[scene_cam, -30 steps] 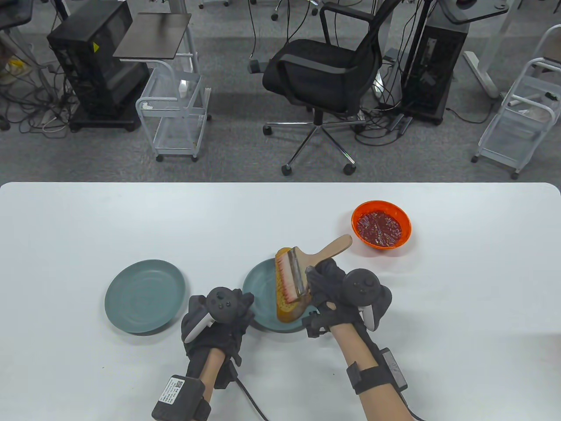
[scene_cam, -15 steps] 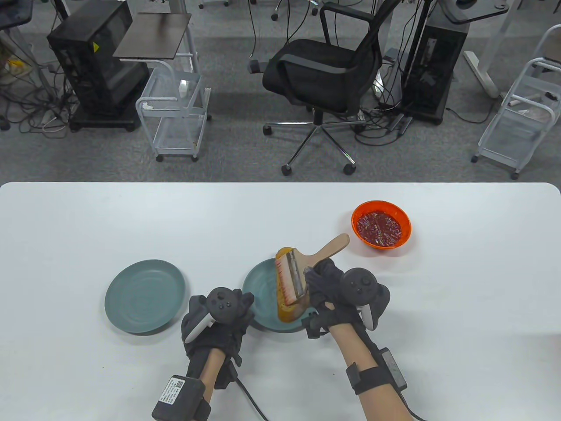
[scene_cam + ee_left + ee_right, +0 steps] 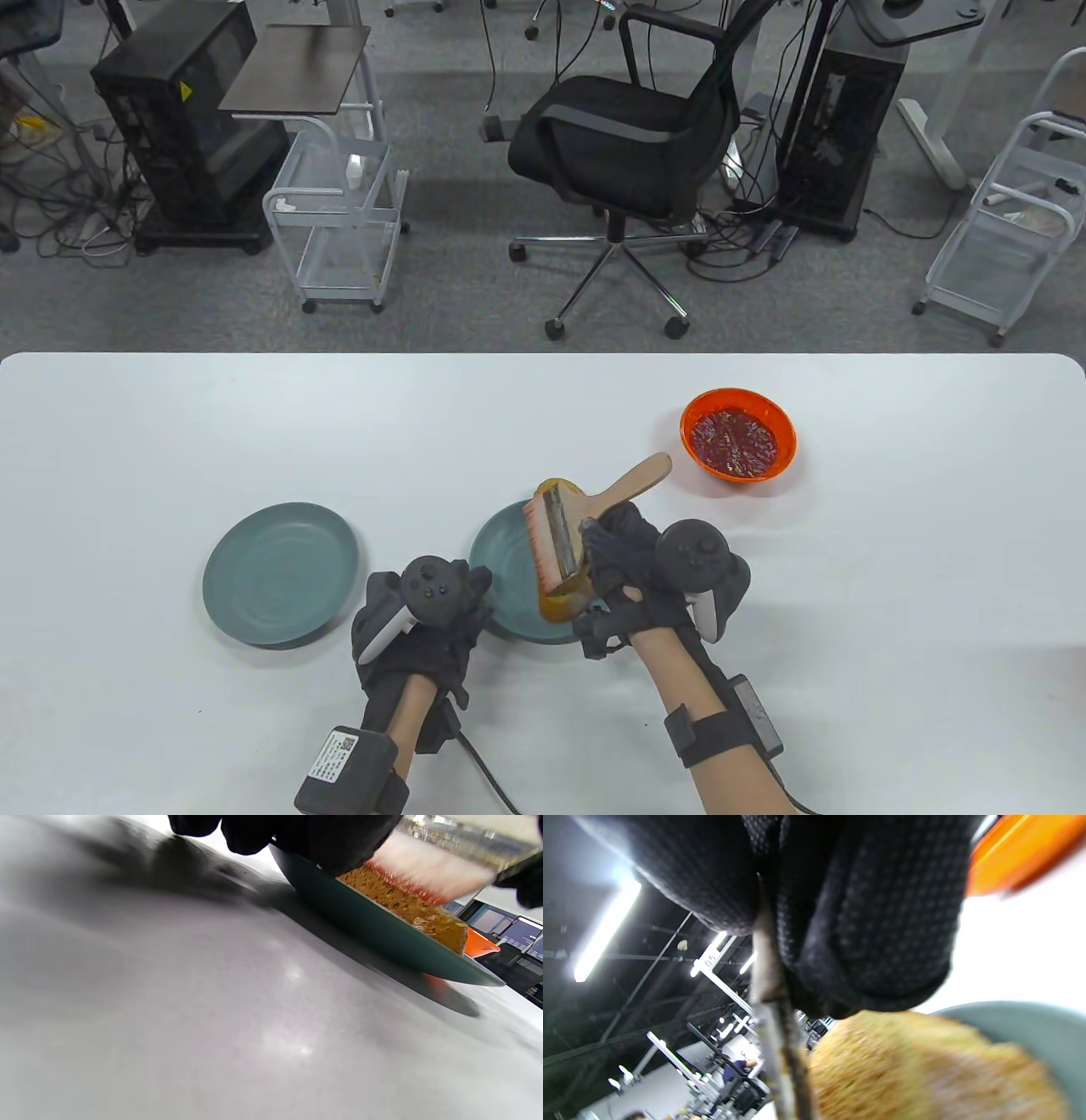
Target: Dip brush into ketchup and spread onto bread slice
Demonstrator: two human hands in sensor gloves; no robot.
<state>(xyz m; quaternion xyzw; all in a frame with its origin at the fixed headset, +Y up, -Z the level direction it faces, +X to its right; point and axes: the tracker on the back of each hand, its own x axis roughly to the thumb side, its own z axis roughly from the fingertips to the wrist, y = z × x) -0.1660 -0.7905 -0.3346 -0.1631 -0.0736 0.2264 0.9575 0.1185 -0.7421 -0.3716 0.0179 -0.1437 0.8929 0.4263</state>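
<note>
A bread slice point(image 3: 562, 603) lies on a teal plate point(image 3: 502, 556) near the table's front middle. My right hand point(image 3: 624, 556) grips a wide wooden-handled brush point(image 3: 556, 539) with red-tipped bristles, pressed across the top of the bread. The handle points up-right toward an orange bowl of ketchup point(image 3: 737, 435). My left hand point(image 3: 441, 607) rests at the plate's left front rim; the left wrist view shows its fingers point(image 3: 305, 836) on the plate rim point(image 3: 382, 942) beside the bread point(image 3: 407, 906). The right wrist view shows the bread point(image 3: 925, 1069), the plate point(image 3: 1043, 1027) and the bowl point(image 3: 1022, 853).
A second teal plate point(image 3: 282, 573), empty, sits to the left on the white table point(image 3: 170, 424). Beyond the table's far edge stand an office chair point(image 3: 628, 144), wire carts and computer towers.
My right hand has drawn the brush leftward and slightly toward me across the bread. The left hand and the plate have stayed put.
</note>
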